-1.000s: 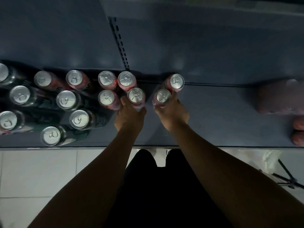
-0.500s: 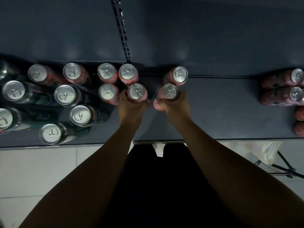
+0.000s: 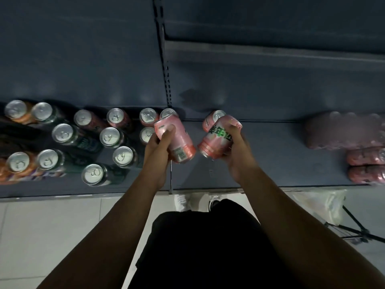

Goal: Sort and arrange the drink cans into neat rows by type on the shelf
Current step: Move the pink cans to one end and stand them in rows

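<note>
- Head view, looking straight down: the left hand (image 3: 158, 147) has its fingers wrapped round a pink can (image 3: 175, 138), thumb laid across the can's side.
- That can is clear of the shelf (image 3: 270, 155) and tilted, top pointing back and left, base toward the camera, with a barcode showing near the base.
- The right hand (image 3: 235, 151) grips a second pink can (image 3: 218, 136) with green lettering on its side, fingers curled over the upper end.
- This one leans the other way, top back and right. The two bases sit close together but apart.
- Just behind the right-hand can, one more pink can (image 3: 214, 117) stands upright at the back of the shelf.
- Left of the hands, upright pink cans (image 3: 114, 117) line the back, with another (image 3: 146, 134) partly hidden behind the left hand's fingers.
- Further left and forward, dark cans (image 3: 109, 137) stand in a loose cluster, not in rows.
- At the far left edge are orange cans (image 3: 17, 162), mixed in among the dark ones.
- Far right on the shelf are blurred pink wrapped packs (image 3: 343, 130), well apart from the hands.
- A slotted upright (image 3: 164, 59) runs up the back panel above the left-hand can.
- Below the shelf edge are pale floor tiles (image 3: 52, 226), white shoes (image 3: 181, 202) and a tripod leg (image 3: 354, 228) at the right.
</note>
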The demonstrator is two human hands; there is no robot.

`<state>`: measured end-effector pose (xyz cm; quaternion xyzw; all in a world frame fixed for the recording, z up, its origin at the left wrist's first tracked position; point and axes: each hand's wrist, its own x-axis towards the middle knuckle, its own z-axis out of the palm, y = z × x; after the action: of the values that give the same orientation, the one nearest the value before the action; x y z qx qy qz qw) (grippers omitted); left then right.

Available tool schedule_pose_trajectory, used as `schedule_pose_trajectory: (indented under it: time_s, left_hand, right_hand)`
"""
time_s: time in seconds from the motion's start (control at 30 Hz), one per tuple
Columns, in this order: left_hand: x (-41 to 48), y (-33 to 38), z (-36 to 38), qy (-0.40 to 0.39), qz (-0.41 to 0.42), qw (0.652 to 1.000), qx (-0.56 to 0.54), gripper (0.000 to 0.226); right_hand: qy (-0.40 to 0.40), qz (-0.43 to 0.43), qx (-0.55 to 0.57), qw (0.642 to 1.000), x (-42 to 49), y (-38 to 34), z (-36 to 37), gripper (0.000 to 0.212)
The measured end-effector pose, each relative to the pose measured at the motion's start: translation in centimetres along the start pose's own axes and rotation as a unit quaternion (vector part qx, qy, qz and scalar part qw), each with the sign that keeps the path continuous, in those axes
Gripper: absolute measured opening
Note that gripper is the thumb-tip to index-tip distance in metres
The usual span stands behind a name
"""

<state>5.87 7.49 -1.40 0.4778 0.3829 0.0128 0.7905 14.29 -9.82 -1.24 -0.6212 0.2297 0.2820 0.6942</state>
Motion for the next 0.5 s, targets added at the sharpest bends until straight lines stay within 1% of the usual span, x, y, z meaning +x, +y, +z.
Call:
schedule_pose_trajectory:
  time_s: [0.07,0.1,0.2,0.27,0.4,0.43,0.5]
  left_hand:
    - [-0.6,0.9,0.7,-0.011,0.000,1.000,-0.024,0.052]
    - [-0.8,1.3,1.0,-0.011,-0.001,0.999,-0.036,0.055]
    - [-1.7,2.2,2.1,-0.011,-0.005,0.998,-0.060,0.070]
    - [-2.1,2.6,2.8,-0.021,-0.003,0.998,-0.053,0.072]
    - [-2.9,3.2,4.0,-0.053,-0.009,0.998,-0.037,0.068]
    - [-3.1,3.3,4.3,-0.064,-0.014,0.997,-0.034,0.061]
    - [-3.6,3.6,5.0,-0.094,-0.023,0.995,-0.032,0.036]
  right_hand:
    - [-0.019,0.004,0.027,0.999,-0.6,-0.8,0.1,0.073]
    - [-0.025,0.000,0.034,0.999,-1.1,-1.3,0.1,0.075]
    - [-0.028,-0.007,0.039,0.999,-2.2,-2.5,-0.3,0.065]
    - [-0.030,-0.011,0.037,0.999,-3.0,-3.2,-0.6,0.059]
    - [-0.025,-0.032,0.024,0.999,-4.6,-4.5,-1.6,0.050]
    - [-0.023,-0.035,0.025,0.999,-4.8,-4.7,-1.8,0.049]
    - [-0.015,-0.039,0.022,0.999,-5.2,-4.9,-2.5,0.050]
